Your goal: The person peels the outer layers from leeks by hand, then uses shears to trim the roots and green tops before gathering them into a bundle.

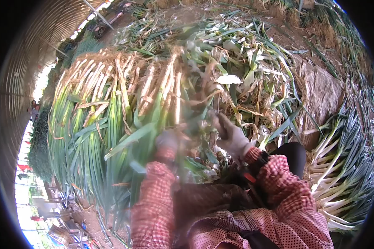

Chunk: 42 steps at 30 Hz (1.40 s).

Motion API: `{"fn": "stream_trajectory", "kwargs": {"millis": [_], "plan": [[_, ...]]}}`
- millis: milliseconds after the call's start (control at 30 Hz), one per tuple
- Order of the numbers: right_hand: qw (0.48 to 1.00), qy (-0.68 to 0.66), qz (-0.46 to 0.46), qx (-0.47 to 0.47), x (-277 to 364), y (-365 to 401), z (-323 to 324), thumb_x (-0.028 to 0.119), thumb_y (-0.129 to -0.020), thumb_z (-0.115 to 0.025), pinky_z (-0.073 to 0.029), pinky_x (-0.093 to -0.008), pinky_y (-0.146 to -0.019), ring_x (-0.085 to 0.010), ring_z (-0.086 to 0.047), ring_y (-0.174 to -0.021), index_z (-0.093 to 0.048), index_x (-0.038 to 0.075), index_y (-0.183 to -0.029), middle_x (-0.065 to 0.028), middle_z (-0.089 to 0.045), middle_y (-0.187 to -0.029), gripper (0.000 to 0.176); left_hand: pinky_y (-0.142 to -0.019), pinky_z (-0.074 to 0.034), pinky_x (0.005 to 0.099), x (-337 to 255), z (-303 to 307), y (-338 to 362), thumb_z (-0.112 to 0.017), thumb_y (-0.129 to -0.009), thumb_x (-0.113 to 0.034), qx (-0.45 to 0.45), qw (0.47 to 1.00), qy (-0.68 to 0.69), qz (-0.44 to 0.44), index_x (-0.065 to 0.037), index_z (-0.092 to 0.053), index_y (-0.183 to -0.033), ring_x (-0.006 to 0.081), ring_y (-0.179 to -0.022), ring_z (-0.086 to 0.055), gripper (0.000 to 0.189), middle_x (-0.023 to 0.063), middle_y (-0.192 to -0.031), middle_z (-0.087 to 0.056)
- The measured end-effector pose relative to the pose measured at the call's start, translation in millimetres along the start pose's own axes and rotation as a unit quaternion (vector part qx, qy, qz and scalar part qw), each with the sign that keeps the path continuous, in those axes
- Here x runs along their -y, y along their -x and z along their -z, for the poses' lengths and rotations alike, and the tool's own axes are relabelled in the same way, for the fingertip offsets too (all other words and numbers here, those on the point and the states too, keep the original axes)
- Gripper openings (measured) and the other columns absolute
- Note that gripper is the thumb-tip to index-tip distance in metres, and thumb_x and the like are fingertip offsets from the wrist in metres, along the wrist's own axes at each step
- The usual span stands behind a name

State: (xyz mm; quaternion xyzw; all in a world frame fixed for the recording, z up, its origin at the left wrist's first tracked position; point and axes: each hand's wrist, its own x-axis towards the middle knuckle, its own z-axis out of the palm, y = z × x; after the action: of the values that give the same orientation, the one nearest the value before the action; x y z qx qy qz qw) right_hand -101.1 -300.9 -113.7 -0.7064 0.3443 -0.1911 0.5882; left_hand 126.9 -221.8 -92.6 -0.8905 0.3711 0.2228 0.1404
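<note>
1. A pile (pixel 91 124) of green onions fills the left. It lies with dirty tan roots far and long green leaves near.
2. Trimmings (pixel 245 70), a heap of pale and yellowed leaves, lie far in the centre and to the right.
3. Peeled onions (pixel 340 174) lie near right, their shafts clean and white.
4. The bunch (pixel 170 95) stands in the centre, just right of the pile, roots up. Its shafts are streaked with soil, green lower down, and motion-blurred.
5. The left hand (pixel 167 143), gloved and blurred, is wrapped round the bunch low down.
6. The right hand (pixel 230 135), gloved, is just beside the bunch with its fingers bent. I cannot tell whether it pinches anything.
</note>
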Motion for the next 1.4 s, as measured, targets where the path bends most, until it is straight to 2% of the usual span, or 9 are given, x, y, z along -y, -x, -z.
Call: {"fn": "stream_trajectory", "kwargs": {"millis": [133,167,400,533,800,933,1033,1267,1400], "plan": [[0.993,0.013,0.06,0.101,-10.2,73.5,8.5,0.011,-0.072,-0.072,-0.052,-0.0384,-0.093,-0.0349,-0.068,-0.108,-0.029,0.004,-0.156,-0.0281,-0.066,-0.116,0.094,-0.102,-0.047,0.0363,19.8,-22.1,-10.7,-0.073,-0.091,-0.042,0.12,0.885,0.445,-0.072,0.007,-0.06,-0.128,0.0291,-0.117,-0.063,0.063,0.0214,-0.127,-0.066],[0.994,-0.001,0.059,0.093,-18.8,88.0,7.3,0.012,-0.072,-0.072,-0.052,-0.0379,-0.093,-0.0341,-0.067,-0.109,-0.029,0.002,-0.155,-0.0279,-0.066,-0.116,0.095,-0.1,-0.05,0.0346,30.2,-39.6,-20.2,-0.072,-0.089,-0.047,0.094,0.844,0.507,-0.15,0.014,-0.044,-0.14,0.0279,-0.117,-0.062,0.085,0.024,-0.134,-0.059],[0.98,0.063,-0.018,0.189,-4.5,115.2,-1.5,0.017,-0.071,-0.072,-0.052,-0.0382,-0.092,-0.0345,-0.069,-0.105,-0.027,0.0,-0.155,-0.0265,-0.067,-0.113,0.097,-0.098,-0.047,0.0334,52.3,-168.6,-82.3,-0.06,-0.101,-0.03,-0.229,0.896,0.359,-0.128,0.0,-0.065,-0.123,0.0235,-0.105,-0.065,0.039,0.0142,-0.116,-0.071],[0.974,0.089,-0.053,0.202,-13.4,97.0,-21.8,0.015,-0.073,-0.07,-0.051,-0.0453,-0.091,-0.046,-0.064,-0.107,-0.027,0.001,-0.154,-0.0321,-0.065,-0.109,0.093,-0.089,-0.051,0.0378,18.4,-106.6,-48.5,-0.055,-0.1,-0.023,-0.134,0.86,0.476,0.125,0.001,-0.07,-0.109,0.0337,-0.094,-0.069,0.029,0.0203,-0.107,-0.071],[0.974,0.169,-0.014,0.149,-4.5,3.8,-46.3,0.014,-0.075,-0.069,-0.052,-0.0455,-0.089,-0.0448,-0.065,-0.104,-0.029,0.001,-0.152,-0.0281,-0.067,-0.107,0.088,-0.087,-0.05,0.0501,14.4,-90.3,4.6,-0.065,-0.091,-0.022,-0.372,0.907,0.149,-0.13,-0.008,-0.058,-0.124,0.0442,-0.105,-0.061,0.036,0.0249,-0.116,-0.062],[0.972,0.208,-0.037,0.1,7.9,-80.0,-62.1,0.014,-0.08,-0.066,-0.052,-0.0463,-0.091,-0.0435,-0.065,-0.106,-0.026,0.005,-0.152,-0.0288,-0.067,-0.107,0.083,-0.084,-0.054,0.0517,4.0,-97.4,-15.4,-0.073,-0.082,-0.047,-0.223,0.957,0.185,-0.002,-0.008,-0.058,-0.123,0.0441,-0.102,-0.065,0.059,0.0258,-0.115,-0.063],[0.973,0.224,-0.063,-0.003,11.1,-120.1,-68.3,0.015,-0.081,-0.066,-0.051,-0.0464,-0.093,-0.0433,-0.065,-0.107,-0.032,0.005,-0.148,-0.0288,-0.067,-0.108,0.076,-0.083,-0.057,0.046,13.4,-103.0,-36.6,-0.072,-0.083,-0.043,-0.21,0.967,0.135,-0.055,-0.004,-0.069,-0.109,0.0404,-0.097,-0.069,0.048,0.0256,-0.103,-0.07],[0.986,0.089,0.098,0.1,-17.2,-0.4,-27.7,0.014,-0.071,-0.073,-0.045,-0.0348,-0.103,-0.0333,-0.062,-0.122,-0.032,0.001,-0.154,-0.0268,-0.062,-0.128,0.094,-0.08,-0.054,0.0398,37.1,-64.7,-18.5,-0.071,-0.085,-0.036,-0.094,0.914,0.361,-0.158,-0.001,-0.07,-0.106,0.0345,-0.088,-0.071,0.041,0.0226,-0.095,-0.072],[0.997,0.069,-0.011,0.014,-31.9,-11.1,-23.8,0.013,-0.069,-0.074,-0.052,-0.0359,-0.084,-0.0267,-0.065,-0.092,-0.031,0.003,-0.154,-0.02,-0.066,-0.105,0.096,-0.085,-0.054,0.0458,0.8,-58.8,24.2,-0.069,-0.085,-0.044,-0.095,0.966,0.203,-0.126,-0.002,-0.069,-0.1,0.0371,-0.096,-0.07,0.045,0.023,-0.097,-0.071]]}}
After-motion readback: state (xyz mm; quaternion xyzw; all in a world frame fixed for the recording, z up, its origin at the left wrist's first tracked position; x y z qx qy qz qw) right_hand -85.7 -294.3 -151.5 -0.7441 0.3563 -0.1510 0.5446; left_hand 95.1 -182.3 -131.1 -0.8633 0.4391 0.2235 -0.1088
